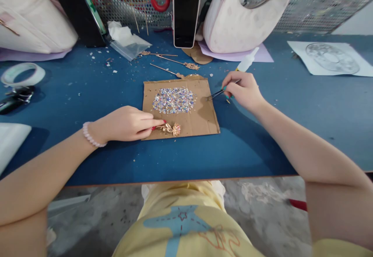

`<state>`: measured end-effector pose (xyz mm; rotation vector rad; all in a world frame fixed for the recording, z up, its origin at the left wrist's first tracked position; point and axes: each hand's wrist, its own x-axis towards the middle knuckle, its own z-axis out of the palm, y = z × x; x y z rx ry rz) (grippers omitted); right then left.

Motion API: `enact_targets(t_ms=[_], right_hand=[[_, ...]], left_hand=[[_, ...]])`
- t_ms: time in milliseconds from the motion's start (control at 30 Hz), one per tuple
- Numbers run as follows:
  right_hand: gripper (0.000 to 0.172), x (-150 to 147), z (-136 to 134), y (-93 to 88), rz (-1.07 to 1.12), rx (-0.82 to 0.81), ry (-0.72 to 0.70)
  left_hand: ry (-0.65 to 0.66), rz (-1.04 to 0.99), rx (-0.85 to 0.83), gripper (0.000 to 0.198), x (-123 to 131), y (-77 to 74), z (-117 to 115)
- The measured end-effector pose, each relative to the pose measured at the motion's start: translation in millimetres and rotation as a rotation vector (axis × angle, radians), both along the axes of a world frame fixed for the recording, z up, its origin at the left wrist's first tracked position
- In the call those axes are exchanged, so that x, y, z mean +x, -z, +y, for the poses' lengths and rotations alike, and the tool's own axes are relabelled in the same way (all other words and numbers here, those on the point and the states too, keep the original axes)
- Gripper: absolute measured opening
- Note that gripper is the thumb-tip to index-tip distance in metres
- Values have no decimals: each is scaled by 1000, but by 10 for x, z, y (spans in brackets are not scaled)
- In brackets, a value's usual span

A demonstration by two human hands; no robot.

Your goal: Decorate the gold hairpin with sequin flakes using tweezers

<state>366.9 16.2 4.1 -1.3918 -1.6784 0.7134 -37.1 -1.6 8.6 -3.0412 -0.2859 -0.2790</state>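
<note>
A gold flower-shaped hairpin ornament point(175, 129) with pinkish stones lies near the front edge of a piece of cardboard point(204, 123). My left hand point(128, 124) rests at the cardboard's left side, its thumb and index finger closed on the ornament's left end. Tweezers point(215, 94) sit in my right hand point(242, 90), gripped between thumb and fingers. Their tips are over the cardboard's right edge; anything between them is too small to make out. A patch of small glittering rhinestones point(174, 100) in blue, white and pink is spread on the cardboard between my hands.
Gold hairpins point(190, 66) lie behind the cardboard. A phone point(187, 14) stands upright beside a white handbag point(221, 24). A glue tube point(247, 59) lies beyond my right hand. Tape point(23, 74) is at left, a printed sheet point(316, 66) at right.
</note>
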Motion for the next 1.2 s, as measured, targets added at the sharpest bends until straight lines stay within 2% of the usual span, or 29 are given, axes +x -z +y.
enact_targets(t_ms=[233, 533, 733, 900, 1200], right_hand=[[15, 40, 33, -82, -41, -15, -100], [9, 215, 50, -161, -79, -152, -279], [5, 290, 37, -211, -131, -180, -390], [10, 331, 9, -276, -191, -196, -421], [15, 293, -52, -376, -337, -137, -390]], left_hand=[[-21, 10, -26, 43, -1, 0, 5], [-30, 28, -31, 43, -11, 18, 10], [14, -6, 33, 43, 10, 10, 12], [9, -1, 25, 43, 4, -1, 7], [-20, 1, -47, 42, -9, 12, 13]])
